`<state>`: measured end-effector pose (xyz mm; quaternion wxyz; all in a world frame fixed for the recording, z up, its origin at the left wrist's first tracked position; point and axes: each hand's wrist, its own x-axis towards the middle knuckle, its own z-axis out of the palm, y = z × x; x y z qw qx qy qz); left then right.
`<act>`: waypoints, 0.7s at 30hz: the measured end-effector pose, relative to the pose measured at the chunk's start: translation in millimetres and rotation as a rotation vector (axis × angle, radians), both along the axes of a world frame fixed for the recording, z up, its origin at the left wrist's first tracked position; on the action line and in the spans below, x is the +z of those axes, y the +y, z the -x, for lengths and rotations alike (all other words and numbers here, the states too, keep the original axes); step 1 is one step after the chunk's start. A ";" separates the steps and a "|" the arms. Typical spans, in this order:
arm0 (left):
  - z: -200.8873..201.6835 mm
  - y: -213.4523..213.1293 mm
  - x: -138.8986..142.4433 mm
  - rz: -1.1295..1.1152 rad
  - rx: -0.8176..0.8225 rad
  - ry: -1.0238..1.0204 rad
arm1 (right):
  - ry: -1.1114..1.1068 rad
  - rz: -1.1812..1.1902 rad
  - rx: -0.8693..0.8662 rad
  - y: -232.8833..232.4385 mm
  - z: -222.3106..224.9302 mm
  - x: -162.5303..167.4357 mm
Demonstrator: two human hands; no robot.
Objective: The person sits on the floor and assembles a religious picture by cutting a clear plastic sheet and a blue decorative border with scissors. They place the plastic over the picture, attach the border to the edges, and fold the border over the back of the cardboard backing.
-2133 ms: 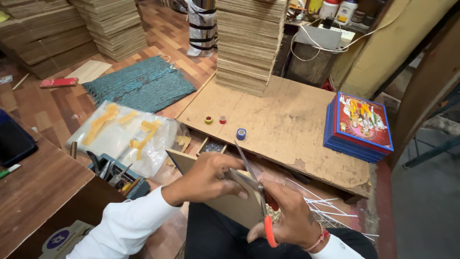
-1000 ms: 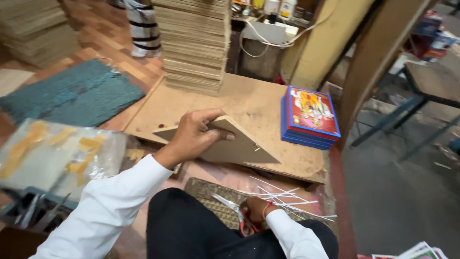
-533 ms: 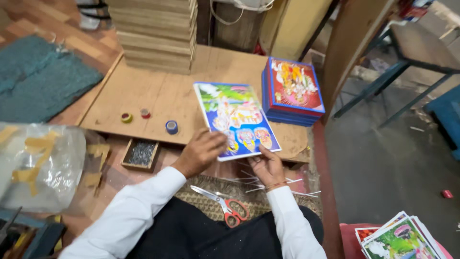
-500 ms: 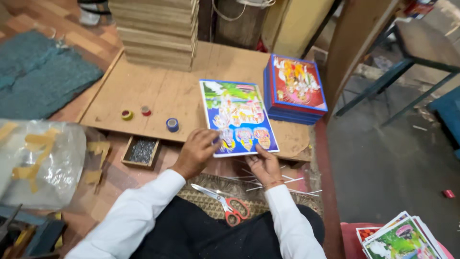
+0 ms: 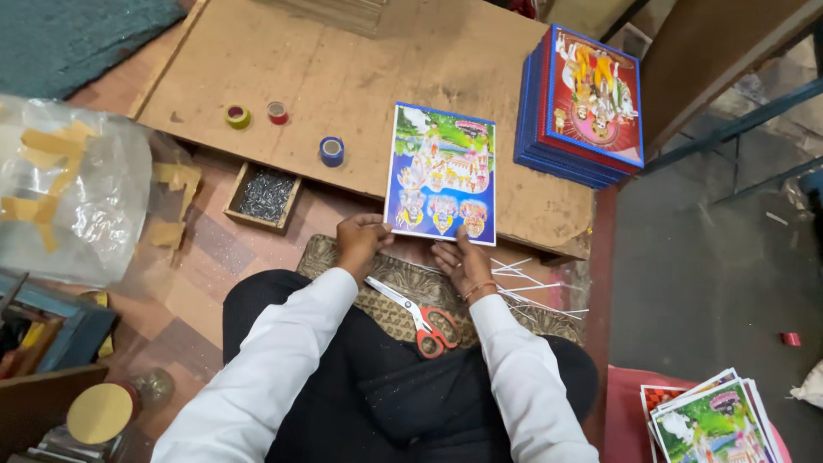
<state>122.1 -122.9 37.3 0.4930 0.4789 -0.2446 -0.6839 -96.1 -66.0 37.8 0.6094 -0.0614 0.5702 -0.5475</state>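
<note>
Both hands' fingers (image 5: 378, 225) on colourful print (image 5: 441, 171), scissors (image 5: 417, 314) below

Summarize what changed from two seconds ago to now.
The scissors left the right hand and now lie on the lap mat. The brown board was turned over, now the picture board, flat on the low table, both hands at its near edge. Stack of boards and tape rolls stayed.
</note>
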 end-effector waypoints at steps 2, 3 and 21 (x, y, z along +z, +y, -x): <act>-0.2 -0.9 0.4 -0.002 0.031 0.000 | 0.099 -0.039 -0.150 3.1 2.0 5.0; 0.1 -2.0 1.0 -0.006 0.050 0.002 | 0.163 -0.043 -0.241 4.4 5.2 6.9; -21.8 -2.4 -7.3 -0.003 0.318 -0.414 | 1.587 0.297 -0.218 13.2 12.8 -1.2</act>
